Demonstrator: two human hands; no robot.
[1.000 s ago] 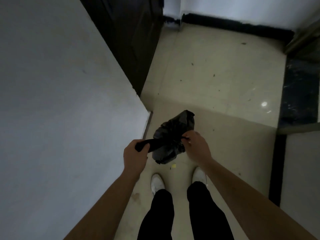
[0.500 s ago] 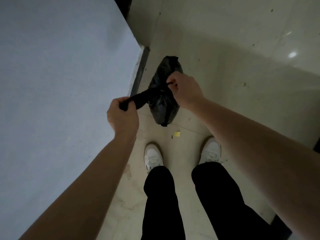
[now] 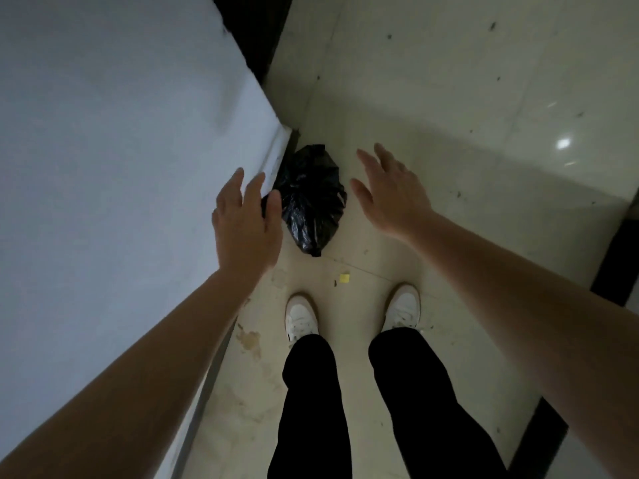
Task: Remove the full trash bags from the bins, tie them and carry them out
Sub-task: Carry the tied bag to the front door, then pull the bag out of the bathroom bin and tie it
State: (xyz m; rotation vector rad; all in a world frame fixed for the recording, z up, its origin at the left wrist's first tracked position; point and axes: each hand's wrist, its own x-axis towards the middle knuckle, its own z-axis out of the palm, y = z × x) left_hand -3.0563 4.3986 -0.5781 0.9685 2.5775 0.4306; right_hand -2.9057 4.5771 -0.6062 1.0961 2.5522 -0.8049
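A small black trash bag lies on the cream tiled floor, right beside the corner of the white wall. My left hand hovers just left of it with fingers spread; its fingertips overlap the bag's left edge in view. My right hand is open to the bag's right, apart from it, palm down. Neither hand holds anything. The bag's tied neck is hidden from here.
A white wall fills the left side, ending at a corner with a dark door beyond. My white shoes stand just behind the bag. A yellow scrap lies on the floor. Dark strips border the right.
Both hands were gripping the bag's neck in the air; now they have let go and spread open, and the bag rests on the floor by the wall corner.
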